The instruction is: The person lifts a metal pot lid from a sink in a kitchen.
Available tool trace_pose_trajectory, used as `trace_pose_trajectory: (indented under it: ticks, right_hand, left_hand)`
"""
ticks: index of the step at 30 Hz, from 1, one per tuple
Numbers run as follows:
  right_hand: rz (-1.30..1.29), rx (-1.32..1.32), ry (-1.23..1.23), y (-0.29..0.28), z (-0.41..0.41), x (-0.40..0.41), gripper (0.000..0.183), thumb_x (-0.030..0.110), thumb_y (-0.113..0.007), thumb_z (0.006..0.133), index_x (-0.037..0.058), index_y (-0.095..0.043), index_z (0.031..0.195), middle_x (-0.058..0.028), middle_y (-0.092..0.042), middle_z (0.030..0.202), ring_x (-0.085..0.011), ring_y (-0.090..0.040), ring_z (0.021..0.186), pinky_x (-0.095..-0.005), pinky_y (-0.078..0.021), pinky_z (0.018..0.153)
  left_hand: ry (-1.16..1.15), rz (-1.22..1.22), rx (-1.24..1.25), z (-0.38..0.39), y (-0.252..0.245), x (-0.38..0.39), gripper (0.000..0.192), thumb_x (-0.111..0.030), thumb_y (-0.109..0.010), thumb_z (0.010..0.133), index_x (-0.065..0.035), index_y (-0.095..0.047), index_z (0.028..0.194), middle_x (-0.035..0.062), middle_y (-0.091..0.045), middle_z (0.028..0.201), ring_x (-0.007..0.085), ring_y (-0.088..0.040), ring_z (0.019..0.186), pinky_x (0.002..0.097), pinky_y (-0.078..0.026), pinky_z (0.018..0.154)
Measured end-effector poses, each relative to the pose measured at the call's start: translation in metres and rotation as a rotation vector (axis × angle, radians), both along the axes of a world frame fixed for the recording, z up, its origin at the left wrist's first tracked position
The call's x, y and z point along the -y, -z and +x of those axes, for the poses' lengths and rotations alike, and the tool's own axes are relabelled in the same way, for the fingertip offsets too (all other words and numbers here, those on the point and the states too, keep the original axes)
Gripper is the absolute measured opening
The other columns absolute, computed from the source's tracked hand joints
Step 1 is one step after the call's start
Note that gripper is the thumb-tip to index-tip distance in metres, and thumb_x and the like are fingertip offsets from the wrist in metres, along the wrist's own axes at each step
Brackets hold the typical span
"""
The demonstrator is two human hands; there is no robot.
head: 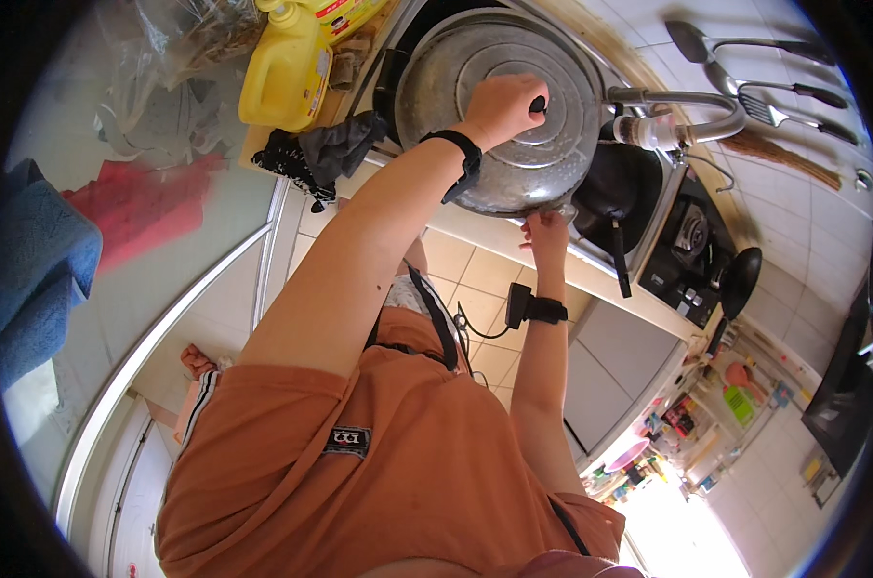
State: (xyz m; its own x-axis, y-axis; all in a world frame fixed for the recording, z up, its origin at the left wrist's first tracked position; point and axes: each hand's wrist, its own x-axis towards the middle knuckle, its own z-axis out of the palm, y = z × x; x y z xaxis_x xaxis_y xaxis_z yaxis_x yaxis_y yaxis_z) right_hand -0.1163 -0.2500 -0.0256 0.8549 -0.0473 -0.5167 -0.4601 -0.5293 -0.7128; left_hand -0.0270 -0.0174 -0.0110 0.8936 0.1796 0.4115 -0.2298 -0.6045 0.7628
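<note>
A large round metal lid [436, 101] covers a metal pot [407, 148] over the sink. My left hand [505, 108] is closed around the lid's black knob [538, 105], with the forearm reaching across from the left. At the pot's near right rim, my right hand [547, 230] curls its fingers at a small side handle [569, 212]; part of that grip is hidden. Both wrists wear black straps. Right of the pot, a dark pan [613, 177] lies in the sink, its black handle [620, 256] pointing towards me.
A steel faucet [725, 115] reaches over the sink. Yellow jugs [285, 79] and dark cloths [339, 152] sit left of the pot. Spatulas and a ladle [762, 94] hang on the tiled wall. A black stove [686, 253] and wok [741, 282] stand right.
</note>
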Motion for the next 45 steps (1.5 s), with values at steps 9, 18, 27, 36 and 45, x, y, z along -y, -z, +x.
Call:
trace_pose_trajectory:
  ticks: [9,18,27,36,45]
  right_hand:
    - [-0.085,0.013,0.049,0.010,0.000,-0.001,0.018,0.013,-0.053,0.086,-0.0054,-0.053,0.085,-0.0108,-0.062,0.064,-0.0156,-0.060,0.050,-0.0309,-0.0541,0.039]
    - [-0.034,0.097,0.030,-0.002,-0.006,-0.006,0.017,0.011,-0.053,0.087,-0.0055,-0.053,0.088,-0.0111,-0.063,0.068,-0.0141,-0.057,0.050,-0.0305,-0.0551,0.041]
    - [0.035,-0.011,0.063,0.002,0.002,0.004,0.019,0.012,-0.053,0.087,-0.0064,-0.054,0.090,-0.0115,-0.064,0.070,-0.0132,-0.057,0.053,-0.0301,-0.0542,0.041]
    - [0.069,-0.040,0.023,0.003,0.005,0.008,0.018,0.013,-0.052,0.088,-0.0047,-0.053,0.085,-0.0115,-0.065,0.070,-0.0127,-0.057,0.055,-0.0301,-0.0549,0.044]
    - [0.063,-0.059,0.053,-0.001,0.004,0.003,0.016,0.012,-0.051,0.088,-0.0029,-0.052,0.082,-0.0116,-0.064,0.068,-0.0129,-0.057,0.052,-0.0301,-0.0546,0.043]
  left_hand:
    - [0.001,0.014,-0.007,0.000,-0.002,-0.001,0.015,-0.018,-0.068,0.071,-0.0153,-0.057,0.080,0.0012,-0.061,0.080,0.0266,-0.061,0.073,0.0386,-0.047,0.059]
    - [0.007,0.023,-0.003,0.001,0.000,-0.002,0.015,-0.017,-0.069,0.070,-0.0157,-0.058,0.081,0.0016,-0.061,0.080,0.0269,-0.061,0.073,0.0388,-0.048,0.060]
    - [0.007,0.025,-0.012,0.001,-0.002,0.000,0.018,-0.020,-0.071,0.068,-0.0150,-0.058,0.078,0.0017,-0.061,0.079,0.0264,-0.061,0.075,0.0392,-0.047,0.062]
    - [0.005,0.031,-0.008,0.001,-0.001,0.000,0.016,-0.019,-0.070,0.069,-0.0156,-0.058,0.079,0.0006,-0.061,0.079,0.0261,-0.061,0.074,0.0385,-0.047,0.060]
    - [0.001,0.032,0.009,0.000,-0.003,-0.001,0.015,-0.017,-0.069,0.069,-0.0160,-0.058,0.080,0.0000,-0.061,0.080,0.0262,-0.061,0.073,0.0375,-0.048,0.058]
